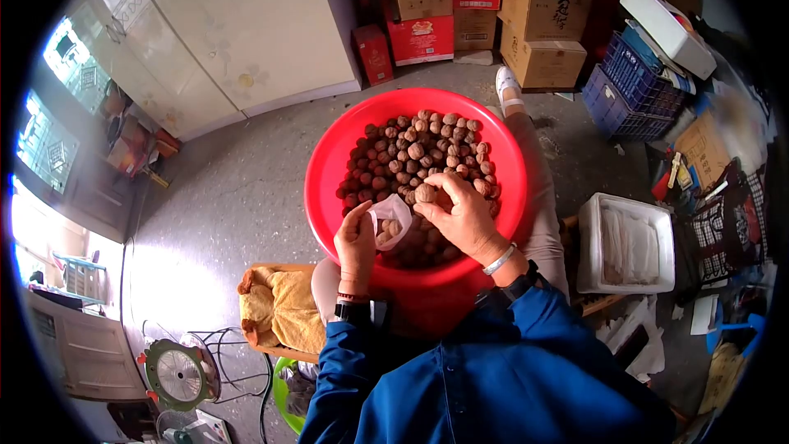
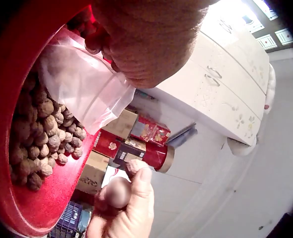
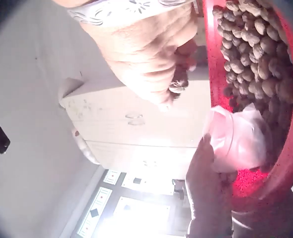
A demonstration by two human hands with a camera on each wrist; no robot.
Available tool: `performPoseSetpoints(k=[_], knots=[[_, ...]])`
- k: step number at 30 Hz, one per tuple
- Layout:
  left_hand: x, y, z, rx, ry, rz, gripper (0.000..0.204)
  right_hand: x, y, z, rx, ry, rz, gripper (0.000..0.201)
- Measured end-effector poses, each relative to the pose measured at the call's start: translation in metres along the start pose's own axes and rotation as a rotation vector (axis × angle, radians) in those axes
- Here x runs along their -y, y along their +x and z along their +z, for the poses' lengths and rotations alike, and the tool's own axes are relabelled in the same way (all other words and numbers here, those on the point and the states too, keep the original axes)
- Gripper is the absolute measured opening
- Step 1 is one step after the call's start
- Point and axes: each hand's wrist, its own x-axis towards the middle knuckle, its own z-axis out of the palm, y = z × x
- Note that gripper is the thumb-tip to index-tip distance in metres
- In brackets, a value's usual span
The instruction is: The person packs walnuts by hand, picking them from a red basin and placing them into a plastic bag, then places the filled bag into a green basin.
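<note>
My left hand grips the rim of a clear plastic bag, which hangs with its mouth open over the basin. Several walnuts show inside the bag. Just to the right, my right hand pinches a walnut between thumb and fingers, close beside the bag's mouth. Beneath both hands a large red basin holds a heap of loose walnuts. In the left wrist view the bag drapes below the left hand, hiding part of the heap.
Cardboard boxes are stacked beyond the basin, beside a white cabinet. Blue crates and a white foam box stand to the right. On the left are a yellow cloth and a fan.
</note>
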Motion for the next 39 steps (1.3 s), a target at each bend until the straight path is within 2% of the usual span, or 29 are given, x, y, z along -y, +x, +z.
performPoseSetpoints(k=[2, 3, 4, 6, 7, 9, 10, 12, 13, 17, 19, 22, 26, 28, 29, 30, 32, 33, 34, 37, 39], knots=[[-0.001, 0.0, 0.0, 0.004, -0.029, 0.009, 0.022, 0.008, 0.001, 0.012, -0.035, 0.112, 0.013, 0.036], [-0.002, 0.0, 0.001, 0.004, -0.029, 0.009, 0.022, 0.01, 0.0, 0.017, -0.035, 0.176, -0.056, 0.035], [-0.004, -0.001, 0.002, 0.003, -0.071, -0.003, 0.022, 0.005, 0.0, 0.027, -0.012, 0.088, -0.114, 0.037], [-0.009, -0.002, 0.001, 0.002, -0.112, -0.013, 0.022, -0.01, -0.007, 0.037, 0.17, 0.068, 0.047, 0.029], [-0.012, -0.002, 0.0, 0.007, -0.035, -0.015, 0.022, -0.014, -0.009, 0.035, 0.169, 0.069, 0.046, 0.029], [-0.015, -0.002, -0.001, 0.009, 0.041, -0.018, 0.022, -0.019, -0.013, 0.029, 0.311, 0.015, 0.201, 0.025], [-0.015, -0.002, -0.001, 0.013, 0.033, -0.026, 0.022, -0.02, -0.015, 0.029, 0.312, 0.015, 0.201, 0.025], [-0.014, -0.003, 0.0, 0.018, 0.023, -0.035, 0.022, -0.022, -0.02, 0.03, 0.212, 0.134, 0.392, 0.032], [-0.013, -0.002, 0.0, 0.023, -0.008, -0.059, 0.023, -0.025, -0.019, 0.026, 0.277, 0.198, 0.512, 0.032], [-0.011, -0.002, -0.001, 0.033, -0.081, -0.075, 0.023, -0.053, -0.033, 0.036, 0.304, 0.326, 0.568, 0.028], [-0.009, -0.002, 0.0, 0.029, -0.095, -0.073, 0.023, -0.054, -0.035, 0.037, 0.372, 0.517, 0.646, 0.017], [-0.006, -0.001, 0.0, 0.031, -0.1, -0.08, 0.023, -0.049, -0.035, 0.031, 0.374, 0.519, 0.689, 0.023], [-0.006, -0.001, 0.0, 0.013, -0.018, -0.054, 0.023, -0.039, -0.028, 0.034, 0.267, 0.424, 0.559, 0.023], [-0.005, -0.002, 0.002, 0.008, -0.049, -0.032, 0.023, -0.017, -0.018, 0.032, 0.012, 0.329, 0.333, 0.015], [-0.004, -0.002, 0.002, 0.0, -0.077, -0.01, 0.022, -0.006, -0.014, 0.031, -0.04, 0.303, 0.32, 0.013], [-0.004, -0.002, 0.003, 0.005, -0.08, -0.009, 0.022, 0.0, -0.011, 0.031, -0.106, 0.247, 0.175, 0.016], [-0.006, -0.002, 0.001, 0.011, -0.133, -0.06, 0.022, 0.015, -0.008, 0.031, -0.041, 0.327, 0.184, 0.024], [-0.007, -0.003, 0.0, 0.025, -0.128, -0.091, 0.022, 0.012, -0.007, 0.031, 0.085, 0.25, 0.053, 0.029], [-0.008, -0.003, 0.001, 0.03, -0.13, -0.09, 0.022, 0.005, -0.012, 0.04, 0.023, 0.161, -0.118, 0.034], [-0.009, -0.001, 0.002, 0.006, -0.128, -0.074, 0.021, -0.009, -0.018, 0.04, 0.085, 0.092, -0.119, 0.028], [-0.01, -0.002, 0.001, 0.01, -0.059, -0.065, 0.021, -0.019, -0.02, 0.031, 0.208, 0.005, 0.054, 0.02]])
